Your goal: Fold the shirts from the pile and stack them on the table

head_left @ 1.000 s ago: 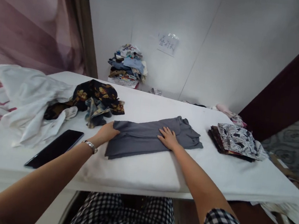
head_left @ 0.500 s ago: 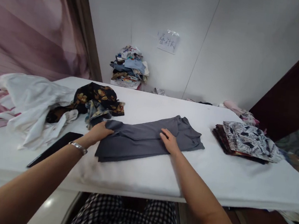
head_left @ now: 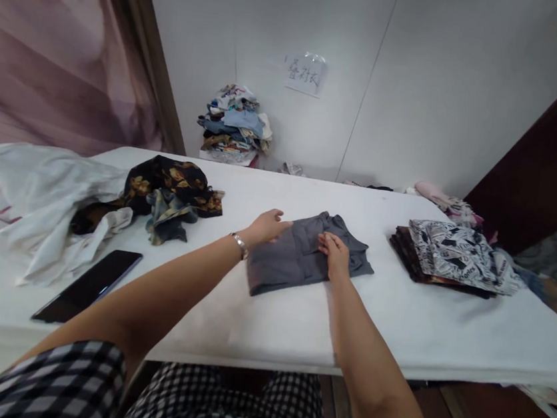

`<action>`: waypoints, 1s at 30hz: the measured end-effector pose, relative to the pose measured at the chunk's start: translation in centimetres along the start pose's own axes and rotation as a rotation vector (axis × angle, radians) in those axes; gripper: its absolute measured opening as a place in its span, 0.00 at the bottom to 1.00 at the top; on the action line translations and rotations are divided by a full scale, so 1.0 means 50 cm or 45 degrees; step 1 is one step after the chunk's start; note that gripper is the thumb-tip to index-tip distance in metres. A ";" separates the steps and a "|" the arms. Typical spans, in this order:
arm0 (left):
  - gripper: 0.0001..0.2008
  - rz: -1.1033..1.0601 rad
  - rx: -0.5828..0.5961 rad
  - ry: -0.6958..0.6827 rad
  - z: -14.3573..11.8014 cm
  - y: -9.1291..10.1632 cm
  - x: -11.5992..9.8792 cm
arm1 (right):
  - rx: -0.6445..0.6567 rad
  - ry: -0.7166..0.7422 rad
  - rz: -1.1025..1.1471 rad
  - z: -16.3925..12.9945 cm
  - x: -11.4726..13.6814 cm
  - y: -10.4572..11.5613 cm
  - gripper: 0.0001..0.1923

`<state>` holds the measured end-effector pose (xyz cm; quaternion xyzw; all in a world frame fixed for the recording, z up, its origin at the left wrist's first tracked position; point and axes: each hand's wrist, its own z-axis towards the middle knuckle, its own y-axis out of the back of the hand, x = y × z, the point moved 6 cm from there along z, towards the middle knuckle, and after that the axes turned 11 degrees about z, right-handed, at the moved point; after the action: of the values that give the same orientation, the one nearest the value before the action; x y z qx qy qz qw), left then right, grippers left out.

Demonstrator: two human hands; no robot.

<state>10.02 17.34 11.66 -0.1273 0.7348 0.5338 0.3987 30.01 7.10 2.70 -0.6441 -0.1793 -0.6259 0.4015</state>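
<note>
A grey shirt [head_left: 282, 266] lies folded over on the white table in front of me, its collar end towards the right. Over its far left edge is my left hand [head_left: 267, 226], fingers stretched out and apart, slightly blurred; a silver bracelet circles that wrist. My right hand [head_left: 336, 254] rests on the middle of the shirt with its fingers curled together, seemingly pinching the cloth of the folded-over part.
A dark phone [head_left: 88, 287] lies near the left front edge. White clothes [head_left: 55, 183] and a black floral garment [head_left: 168, 180] are heaped at left. Folded printed shirts [head_left: 459, 256] are stacked at right. Behind the table stands a clothes pile [head_left: 235, 123].
The shirt's left end has been folded over to the right, making it shorter. My left hand has moved right with it, uncovering the phone. My right hand's fingers have curled in.
</note>
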 end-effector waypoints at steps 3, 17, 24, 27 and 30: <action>0.29 0.147 -0.236 -0.003 -0.010 0.041 0.068 | 0.020 0.099 -0.082 -0.004 0.018 -0.004 0.26; 0.16 -0.342 -0.077 0.403 -0.039 -0.021 0.190 | 0.747 0.407 -0.890 -0.088 0.005 -0.123 0.24; 0.14 -0.550 -0.210 0.416 -0.093 0.077 0.255 | 0.295 0.511 -0.800 -0.040 0.035 -0.043 0.18; 0.14 -0.593 -0.262 0.567 -0.133 0.129 0.328 | 0.491 0.408 -0.867 -0.047 0.010 -0.063 0.18; 0.15 -0.588 -0.280 0.616 -0.151 0.146 0.372 | 0.722 0.352 -1.019 -0.062 -0.015 -0.086 0.15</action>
<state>-9.96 17.99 4.08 -0.4551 0.6979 0.4599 0.3072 24.67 7.63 2.91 -0.3016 -0.5202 -0.7368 0.3092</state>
